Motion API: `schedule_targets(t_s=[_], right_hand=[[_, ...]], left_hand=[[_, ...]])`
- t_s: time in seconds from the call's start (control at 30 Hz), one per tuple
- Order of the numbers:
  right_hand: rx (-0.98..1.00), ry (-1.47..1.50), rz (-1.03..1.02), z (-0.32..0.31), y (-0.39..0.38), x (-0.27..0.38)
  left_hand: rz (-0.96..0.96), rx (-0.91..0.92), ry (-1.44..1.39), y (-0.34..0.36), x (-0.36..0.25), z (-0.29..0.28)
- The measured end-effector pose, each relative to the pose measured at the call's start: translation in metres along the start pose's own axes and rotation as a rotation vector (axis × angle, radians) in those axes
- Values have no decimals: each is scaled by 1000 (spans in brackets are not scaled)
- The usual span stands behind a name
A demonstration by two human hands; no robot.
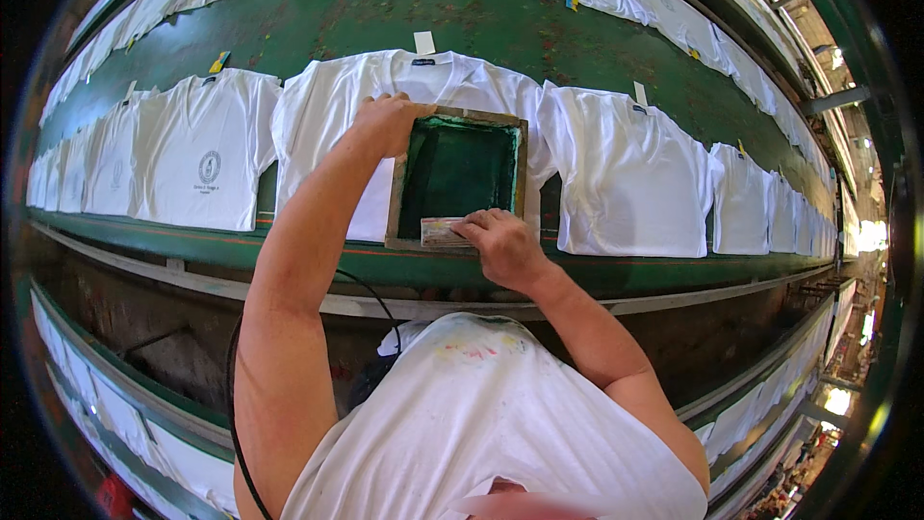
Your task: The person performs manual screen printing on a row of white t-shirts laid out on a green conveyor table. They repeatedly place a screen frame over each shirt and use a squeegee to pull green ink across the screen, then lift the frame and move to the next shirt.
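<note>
A wooden-framed printing screen (pixel 460 166) with dark green mesh lies on the front of a white T-shirt (pixel 332 149). My left hand (pixel 387 123) is closed on the frame's far left corner. In my right hand (pixel 502 243) is a squeegee (pixel 445 232) with a pale, stained wooden handle, held at the near edge inside the frame. Its blade is hidden against the mesh. The shirt's collar shows beyond the screen, and the screen covers part of its chest.
A printed white T-shirt (pixel 197 154) with a dark round emblem lies to the left. Another white T-shirt (pixel 630 178), without a visible print, lies to the right. The long green table (pixel 327 24) carries more shirts along both edges. A dark cable (pixel 234 395) hangs beside my left arm.
</note>
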State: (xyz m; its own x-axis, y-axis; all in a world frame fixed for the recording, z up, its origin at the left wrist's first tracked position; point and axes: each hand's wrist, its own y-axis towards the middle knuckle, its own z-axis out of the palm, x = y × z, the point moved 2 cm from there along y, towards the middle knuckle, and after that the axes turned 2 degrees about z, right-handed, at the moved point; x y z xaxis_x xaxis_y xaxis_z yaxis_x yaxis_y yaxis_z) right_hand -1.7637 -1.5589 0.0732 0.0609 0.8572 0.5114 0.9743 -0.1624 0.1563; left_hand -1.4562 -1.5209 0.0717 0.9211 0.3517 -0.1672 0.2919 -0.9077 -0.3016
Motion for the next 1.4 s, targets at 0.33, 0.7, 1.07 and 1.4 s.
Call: schedule_targets(t_s=[0.33, 0.7, 1.07, 1.4], right_hand=[[-211, 29, 67, -23, 93, -97], [-114, -84, 25, -4, 34, -37], [-90, -54, 32, 12, -22, 19], [-403, 128, 179, 7, -45, -12]], left_hand=[[21, 30, 57, 0, -2, -4], [38, -10, 13, -1, 2, -1], [-201, -239, -438, -32, 16, 42], [-198, -782, -567, -102, -47, 118]])
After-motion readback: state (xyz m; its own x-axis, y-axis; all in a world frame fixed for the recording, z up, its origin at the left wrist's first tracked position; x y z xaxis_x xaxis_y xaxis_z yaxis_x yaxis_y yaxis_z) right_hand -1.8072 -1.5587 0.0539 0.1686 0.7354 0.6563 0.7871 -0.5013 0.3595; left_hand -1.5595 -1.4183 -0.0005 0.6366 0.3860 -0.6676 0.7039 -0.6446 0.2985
